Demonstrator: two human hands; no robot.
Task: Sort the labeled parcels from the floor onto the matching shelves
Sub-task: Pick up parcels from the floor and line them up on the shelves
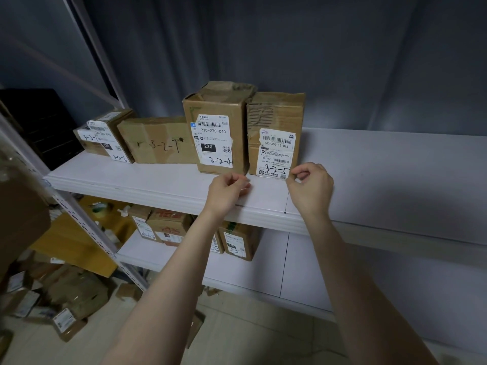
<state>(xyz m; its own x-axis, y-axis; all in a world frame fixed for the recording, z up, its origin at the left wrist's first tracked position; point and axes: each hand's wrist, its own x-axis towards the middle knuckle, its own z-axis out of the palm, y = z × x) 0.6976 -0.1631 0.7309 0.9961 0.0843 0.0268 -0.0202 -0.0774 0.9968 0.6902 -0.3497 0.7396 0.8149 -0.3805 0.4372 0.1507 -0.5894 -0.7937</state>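
Your left hand (227,191) and right hand (311,186) hover apart, fingers curled on nothing, before the 3-2-5 parcel (275,119) on the upper shelf (147,177).

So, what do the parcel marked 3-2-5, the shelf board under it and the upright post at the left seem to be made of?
Parcel 3-2-5: brown cardboard, matte; its top flaps are torn and dented, with creased tape. Shelf board: smooth white with a slight sheen; painted metal or laminated board, I cannot tell which. Upright post: probably painted steel, judging by its rows of punched holes.
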